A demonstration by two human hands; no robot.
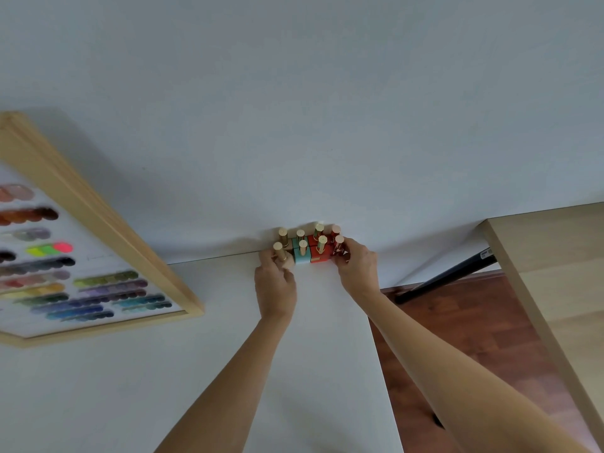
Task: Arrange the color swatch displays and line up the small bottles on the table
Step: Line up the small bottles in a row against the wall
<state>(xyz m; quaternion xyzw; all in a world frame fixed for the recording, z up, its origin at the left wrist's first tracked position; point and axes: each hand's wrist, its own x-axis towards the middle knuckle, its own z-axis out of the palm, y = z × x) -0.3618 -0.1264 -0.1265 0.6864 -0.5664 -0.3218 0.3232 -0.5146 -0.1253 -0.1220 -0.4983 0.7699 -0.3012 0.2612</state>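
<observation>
Forearms reached from the near edge across the white tabletop [196, 371] toward its far edge, where the white wall [294, 93] met it. The left hand [275, 291] lay nearer the viewer than the right hand [356, 268], its fingers curled round the beige square bottle with a gold cap [281, 256] at the left end of the cluster. The right hand pinched the dark red bottle with a pinkish cap [338, 246] at the right end. Between the 2 hands stood the cluster of small square bottles with gold caps [309, 245], apparently 8 in 2 rows of 4, upright and touching side to side: beige, pale turquoise [301, 256], orange-red [318, 255], dark red. The back row seemed pressed against or just beside the wall; contact could not be told.

The relation that mattered was this: the cluster's long axis ran left to right along the wall, and each hand bracketed 1 end of it. Any squeezing or straightening would likely act inward along that axis, each hand serving its own end. The caps stood tall on small bases, so a sideways nudge high up could probably tip a bottle.

Well to the left, the wooden-framed swatch board with rows of coloured discs [108, 230] leaned against the wall, well apart from the bottles. At right, beyond a gap showing reddish wood floor [474, 322], stood a pale wooden table [555, 256].
</observation>
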